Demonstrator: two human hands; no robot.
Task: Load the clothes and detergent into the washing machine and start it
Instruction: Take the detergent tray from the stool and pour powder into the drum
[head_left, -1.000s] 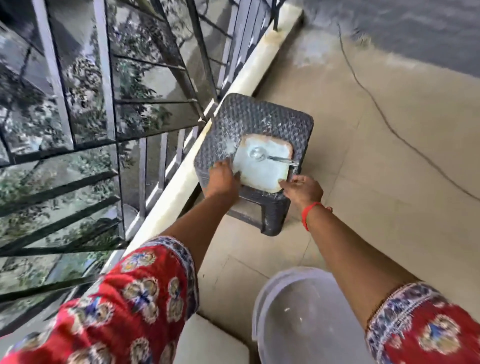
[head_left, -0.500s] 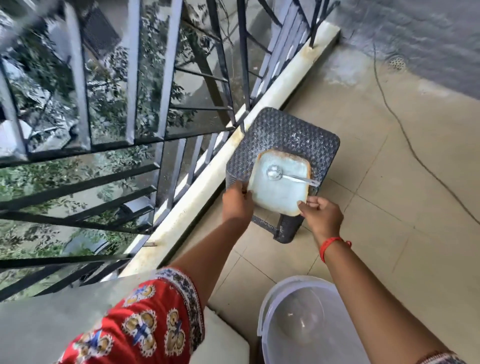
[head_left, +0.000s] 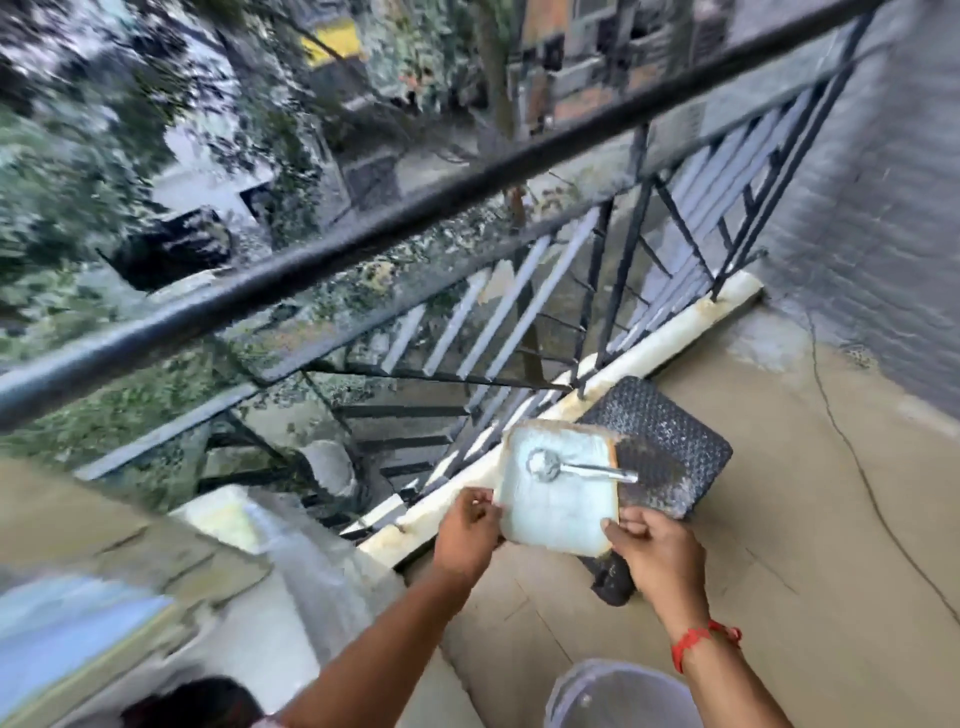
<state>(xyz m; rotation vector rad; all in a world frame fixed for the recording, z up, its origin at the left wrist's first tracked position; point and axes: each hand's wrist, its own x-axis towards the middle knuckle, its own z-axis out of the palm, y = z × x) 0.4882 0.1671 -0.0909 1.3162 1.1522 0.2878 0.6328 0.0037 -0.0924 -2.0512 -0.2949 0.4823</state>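
Observation:
I hold a square, pale detergent container (head_left: 558, 499) with a metal spoon (head_left: 571, 469) lying in it. My left hand (head_left: 467, 527) grips its near left edge and my right hand (head_left: 657, 551) grips its near right corner. The container is lifted off the dark woven stool (head_left: 670, 441), which stands just behind it by the railing. At the lower left, blurred, is part of a pale machine top (head_left: 104, 587). No clothes are in view.
A black metal railing (head_left: 467, 182) with a low pale curb (head_left: 649, 343) runs along the balcony's left side. A translucent white bucket (head_left: 618, 696) stands at the bottom edge. A thin cable (head_left: 852, 457) trails over the beige tiles toward the grey wall (head_left: 883, 208).
Both hands have lifted the container off the stool and drawn it nearer and to the left. The view has swung upward, showing more railing and street.

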